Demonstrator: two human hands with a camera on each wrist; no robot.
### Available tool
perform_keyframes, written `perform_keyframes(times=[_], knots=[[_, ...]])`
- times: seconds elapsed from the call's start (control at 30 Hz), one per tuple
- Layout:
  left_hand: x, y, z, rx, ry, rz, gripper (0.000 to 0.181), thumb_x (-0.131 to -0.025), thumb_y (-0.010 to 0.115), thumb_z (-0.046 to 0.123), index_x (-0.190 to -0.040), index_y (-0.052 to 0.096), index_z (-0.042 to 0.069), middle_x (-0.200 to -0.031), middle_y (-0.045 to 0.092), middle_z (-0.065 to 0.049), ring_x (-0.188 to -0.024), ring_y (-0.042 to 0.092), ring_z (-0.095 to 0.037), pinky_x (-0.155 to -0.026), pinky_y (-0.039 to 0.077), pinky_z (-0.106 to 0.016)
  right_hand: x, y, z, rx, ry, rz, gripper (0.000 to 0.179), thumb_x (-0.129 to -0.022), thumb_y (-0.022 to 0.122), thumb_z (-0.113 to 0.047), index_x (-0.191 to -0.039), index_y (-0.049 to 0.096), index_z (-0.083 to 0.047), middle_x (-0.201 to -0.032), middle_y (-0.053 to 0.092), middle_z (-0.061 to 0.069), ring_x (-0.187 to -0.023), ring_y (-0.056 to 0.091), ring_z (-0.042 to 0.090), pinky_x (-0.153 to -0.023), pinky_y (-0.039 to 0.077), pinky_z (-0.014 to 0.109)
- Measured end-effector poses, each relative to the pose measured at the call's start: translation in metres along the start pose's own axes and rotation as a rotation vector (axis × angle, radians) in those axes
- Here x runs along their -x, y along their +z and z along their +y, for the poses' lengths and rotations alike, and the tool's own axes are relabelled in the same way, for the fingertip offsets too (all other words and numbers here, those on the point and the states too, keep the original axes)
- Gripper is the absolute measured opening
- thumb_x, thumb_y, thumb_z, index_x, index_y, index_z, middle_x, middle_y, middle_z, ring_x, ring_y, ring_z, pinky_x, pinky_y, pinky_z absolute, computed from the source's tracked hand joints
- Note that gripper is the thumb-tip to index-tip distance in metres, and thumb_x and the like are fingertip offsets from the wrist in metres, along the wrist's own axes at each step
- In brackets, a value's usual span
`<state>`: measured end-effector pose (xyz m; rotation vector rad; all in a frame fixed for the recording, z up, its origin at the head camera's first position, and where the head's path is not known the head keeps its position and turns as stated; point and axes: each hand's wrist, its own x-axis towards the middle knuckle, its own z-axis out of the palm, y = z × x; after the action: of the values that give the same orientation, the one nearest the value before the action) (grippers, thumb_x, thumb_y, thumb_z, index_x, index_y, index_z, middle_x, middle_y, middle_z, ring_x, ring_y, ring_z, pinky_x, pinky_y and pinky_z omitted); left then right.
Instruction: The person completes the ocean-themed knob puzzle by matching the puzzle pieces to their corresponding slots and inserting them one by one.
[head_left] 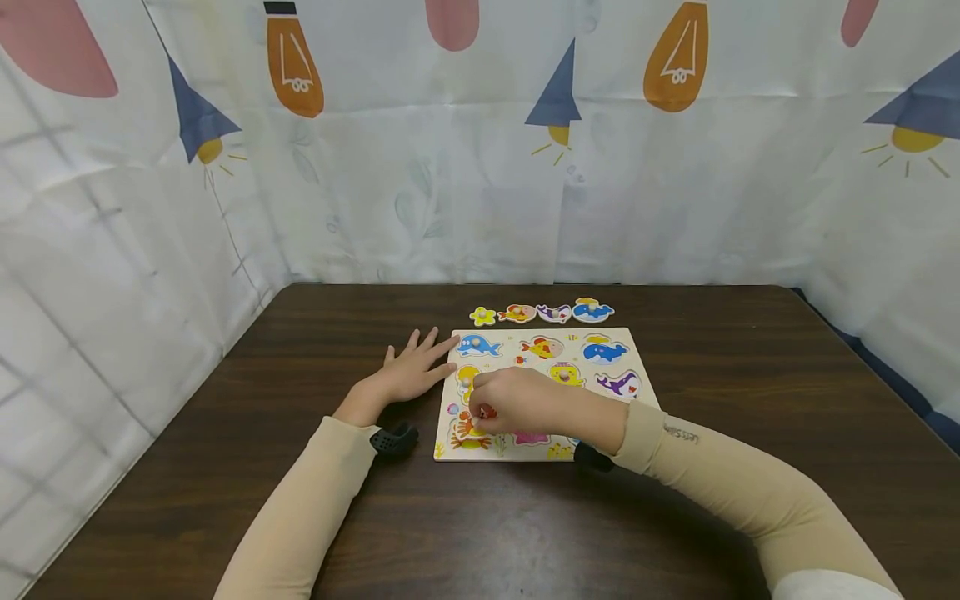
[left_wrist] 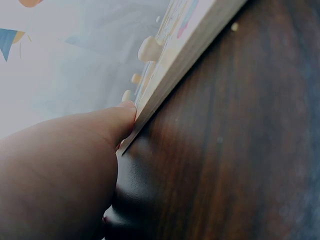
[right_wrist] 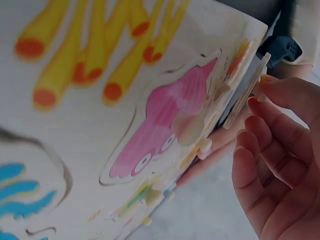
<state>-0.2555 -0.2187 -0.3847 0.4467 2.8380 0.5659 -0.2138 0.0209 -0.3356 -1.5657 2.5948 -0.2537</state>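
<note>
My right hand (head_left: 521,398) is over the lower left of a pale wooden puzzle board (head_left: 510,337). Thumb and forefinger pinch a thin puzzle piece (right_wrist: 246,94) by its knob; it tilts edge-on in the right wrist view, its picture hidden there. Under those fingers is an orange crab picture (head_left: 471,442). My left hand (head_left: 408,371) has its fingers spread, fingertips at the board's left edge. A blue dolphin piece (head_left: 480,346), a yellow piece with a face (head_left: 566,374) and a pink shell piece (right_wrist: 172,107) with a knob lie on the board.
Behind the board, a yellow flower-shaped piece (head_left: 483,316), an orange fish piece (head_left: 517,313), a purple whale piece (head_left: 553,314) and a blue whale piece (head_left: 592,311) lie in a row on the dark wooden table (head_left: 360,308). A patterned curtain (head_left: 480,192) encloses the table's back and sides.
</note>
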Motion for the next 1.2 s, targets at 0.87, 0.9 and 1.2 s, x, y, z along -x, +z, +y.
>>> perform_keyframes(times=[0.87,0.9,1.2], knots=[[-0.002,0.000,0.000,-0.021,0.001,0.008,0.066,-0.109,0.042,0.050,-0.166,0.022,0.023,-0.170,0.004,-0.020,-0.153,-0.006,-0.048,-0.111,-0.004,-0.078,-0.011,0.009,-0.006,0.032,0.018,-0.058,0.010,-0.095,0.076,-0.025,-0.100,0.080,-0.018,-0.084,0.060,-0.010,-0.071,0.054,0.005,-0.068,0.047,0.026],[-0.002,0.000,0.000,-0.021,0.002,0.007,0.066,-0.109,0.042,0.050,-0.166,0.022,0.023,-0.170,0.004,-0.020,-0.153,-0.006,-0.048,-0.111,-0.004,-0.078,-0.012,0.010,-0.007,0.032,0.021,-0.061,0.010,-0.095,0.076,-0.025,-0.100,0.080,-0.018,-0.084,0.059,-0.010,-0.071,0.054,0.005,-0.067,0.047,0.026],[-0.001,0.001,0.000,0.000,0.004,0.006,0.066,-0.109,0.041,0.050,-0.166,0.022,0.022,-0.170,0.003,-0.020,-0.153,-0.007,-0.048,-0.110,-0.005,-0.078,-0.010,0.011,-0.010,0.052,0.040,-0.055,0.013,-0.095,0.076,-0.029,-0.103,0.080,-0.019,-0.086,0.064,-0.010,-0.073,0.054,0.005,-0.072,0.048,0.029]])
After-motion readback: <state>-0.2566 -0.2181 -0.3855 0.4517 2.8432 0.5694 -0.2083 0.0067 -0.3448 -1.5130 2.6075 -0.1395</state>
